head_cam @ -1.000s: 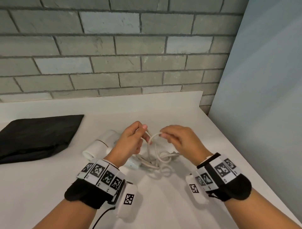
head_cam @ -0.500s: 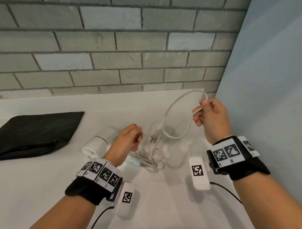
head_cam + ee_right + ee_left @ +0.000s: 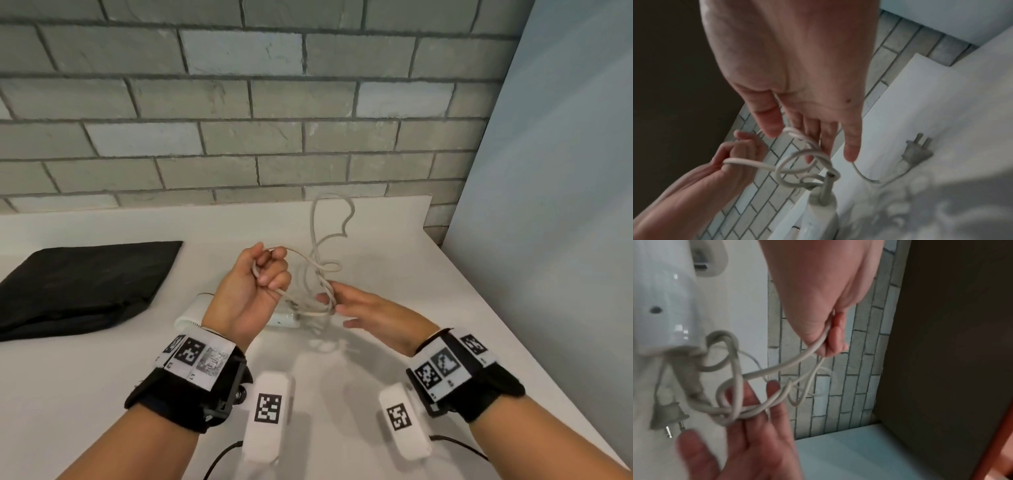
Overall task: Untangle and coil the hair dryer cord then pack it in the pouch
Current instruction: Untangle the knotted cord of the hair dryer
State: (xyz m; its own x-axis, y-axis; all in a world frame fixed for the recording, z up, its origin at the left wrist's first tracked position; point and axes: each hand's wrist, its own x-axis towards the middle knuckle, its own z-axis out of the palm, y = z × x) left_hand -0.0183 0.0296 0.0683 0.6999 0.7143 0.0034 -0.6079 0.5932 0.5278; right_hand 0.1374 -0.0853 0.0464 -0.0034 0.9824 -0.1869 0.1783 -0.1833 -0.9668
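Note:
The white hair dryer (image 3: 281, 319) lies on the counter, mostly hidden behind my left wrist. Its pale cord (image 3: 321, 274) is knotted in loops above it, and one loop (image 3: 329, 219) arcs up toward the back wall. My left hand (image 3: 270, 270) is raised, palm toward me, and grips a strand of the cord (image 3: 813, 347) in its fist. The right hand (image 3: 334, 305) is flat with straight fingers and touches the tangle (image 3: 807, 168) just right of the dryer. The plug (image 3: 916, 152) lies loose on the counter. The black pouch (image 3: 85, 284) lies flat at the left.
A grey brick wall (image 3: 239, 120) runs along the back of the white counter (image 3: 394, 267). A pale blue panel (image 3: 548, 240) closes the right side, close to the counter's right edge. Wrist-camera cables trail at the near edge.
My right hand let go of the cord loop it held high at the right and dropped to the tangle by the dryer. My left hand rose and turned palm up, still gripping the cord.

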